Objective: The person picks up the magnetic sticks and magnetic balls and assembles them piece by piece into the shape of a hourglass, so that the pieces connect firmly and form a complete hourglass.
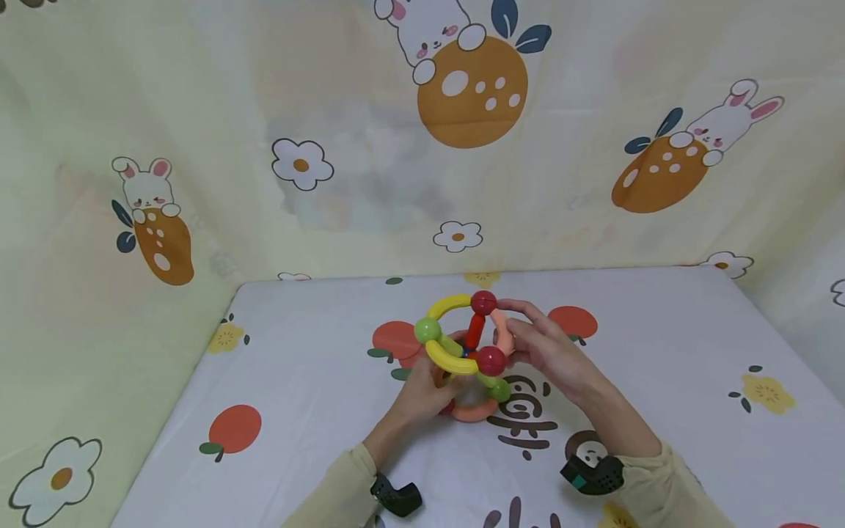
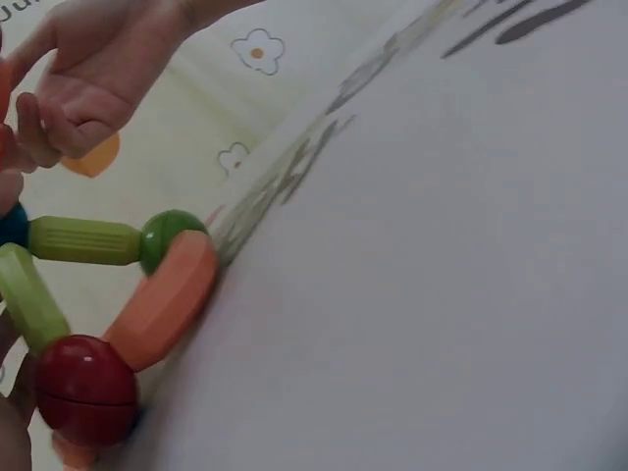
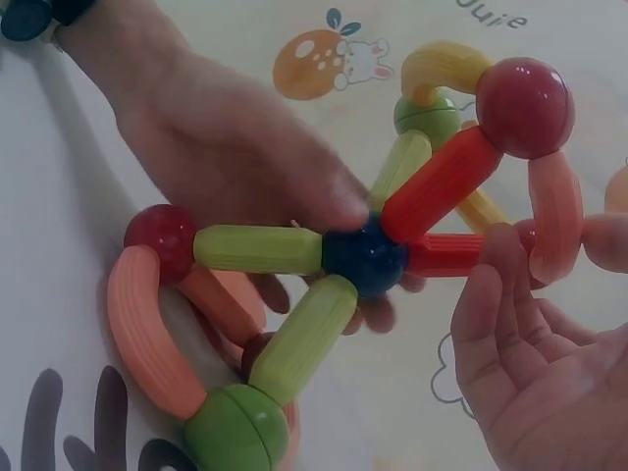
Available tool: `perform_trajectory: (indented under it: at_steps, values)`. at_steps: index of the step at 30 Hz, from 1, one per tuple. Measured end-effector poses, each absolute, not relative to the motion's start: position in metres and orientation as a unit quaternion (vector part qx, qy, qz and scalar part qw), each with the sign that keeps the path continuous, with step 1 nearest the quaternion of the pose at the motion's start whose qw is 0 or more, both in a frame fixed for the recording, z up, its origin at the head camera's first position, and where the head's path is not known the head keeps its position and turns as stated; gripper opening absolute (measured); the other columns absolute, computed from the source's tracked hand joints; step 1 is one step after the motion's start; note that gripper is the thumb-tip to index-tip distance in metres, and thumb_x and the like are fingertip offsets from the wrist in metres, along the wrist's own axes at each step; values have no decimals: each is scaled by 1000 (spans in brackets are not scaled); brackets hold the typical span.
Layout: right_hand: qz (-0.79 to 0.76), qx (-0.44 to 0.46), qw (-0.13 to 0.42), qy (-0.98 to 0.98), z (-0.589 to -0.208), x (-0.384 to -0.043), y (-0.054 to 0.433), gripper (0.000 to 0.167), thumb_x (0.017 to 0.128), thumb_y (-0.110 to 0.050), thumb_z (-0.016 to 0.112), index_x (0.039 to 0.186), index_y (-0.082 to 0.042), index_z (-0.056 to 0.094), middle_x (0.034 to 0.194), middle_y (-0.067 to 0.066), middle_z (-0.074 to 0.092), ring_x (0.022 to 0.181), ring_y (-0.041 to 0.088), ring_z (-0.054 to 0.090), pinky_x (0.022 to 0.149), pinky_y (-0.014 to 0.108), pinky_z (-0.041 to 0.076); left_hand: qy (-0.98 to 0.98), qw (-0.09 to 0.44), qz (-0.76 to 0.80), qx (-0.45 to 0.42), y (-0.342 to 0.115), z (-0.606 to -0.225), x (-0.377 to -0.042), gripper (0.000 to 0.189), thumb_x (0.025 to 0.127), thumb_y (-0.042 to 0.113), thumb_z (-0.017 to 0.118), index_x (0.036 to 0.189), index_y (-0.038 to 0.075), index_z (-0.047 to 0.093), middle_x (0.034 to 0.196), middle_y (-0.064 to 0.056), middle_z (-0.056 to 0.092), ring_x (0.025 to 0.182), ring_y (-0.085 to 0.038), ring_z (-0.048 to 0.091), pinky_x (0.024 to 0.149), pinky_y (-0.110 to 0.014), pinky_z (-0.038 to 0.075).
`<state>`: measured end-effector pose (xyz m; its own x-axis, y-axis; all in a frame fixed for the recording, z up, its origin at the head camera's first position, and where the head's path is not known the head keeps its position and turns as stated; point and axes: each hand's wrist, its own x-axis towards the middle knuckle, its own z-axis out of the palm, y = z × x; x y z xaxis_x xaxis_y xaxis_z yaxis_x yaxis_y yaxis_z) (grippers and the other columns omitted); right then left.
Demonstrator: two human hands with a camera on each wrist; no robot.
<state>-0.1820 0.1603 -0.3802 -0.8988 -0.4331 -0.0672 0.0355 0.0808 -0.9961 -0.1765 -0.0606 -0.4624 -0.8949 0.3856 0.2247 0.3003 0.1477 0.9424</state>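
Observation:
Between the two hands stands a magnetic ball-and-stick construction, with yellow curved sticks [image 1: 450, 359] and red balls [image 1: 484, 302] at its upper end. Its blue ball [image 3: 366, 255] joins straight green sticks [image 3: 304, 339] and red sticks [image 3: 442, 183] in the middle. The left hand [image 1: 422, 389] grips the construction near this blue ball, its fingertips partly hidden behind. At the upper right, the right hand [image 1: 557, 352] pinches an orange curved stick [image 3: 555, 218] between red balls. Lower orange curved sticks [image 1: 475, 412] and a green ball [image 3: 235, 429] form the base close to the tabletop.
A white cloth printed with fruit and flowers covers the table [image 1: 317, 440]. Behind it hangs a pale curtain [image 1: 356, 235] with rabbit prints. Black wrist devices [image 1: 594, 475] sit on both forearms.

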Motion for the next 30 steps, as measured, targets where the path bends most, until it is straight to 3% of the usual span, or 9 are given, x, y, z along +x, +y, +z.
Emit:
perform_trajectory:
  at_steps: [7,16,23,30]
  values:
    - [-643,-125,160,739,-379,-184,171,49,98,-42,43,141,-20,33,89,4,65,85,26,64,80,31,53,783,33,586,208,-55,-472,-179,60,83,31,71,135,32,42,120,9,56,113,-8,53,100,-31,45]
    - [-623,-125,145,758,-382,-187,174,46,98,-38,45,139,-20,34,88,12,61,84,36,61,78,33,54,778,1,585,228,-56,-481,-181,48,84,29,71,126,23,47,114,4,57,105,-11,56,93,-27,49]
    - [-619,-136,134,761,-384,-187,176,43,99,-36,44,138,-19,36,97,24,57,79,26,63,76,32,54,775,-33,582,244,-54,-483,-185,44,84,27,71,122,18,50,110,3,59,100,-12,57,88,-27,51]
    - [-615,-134,134,765,-386,-185,179,44,99,-35,44,138,-17,36,94,15,59,79,23,63,77,32,54,765,-23,593,251,-49,-482,-197,46,85,26,70,124,21,46,113,2,57,104,-12,56,91,-27,50]
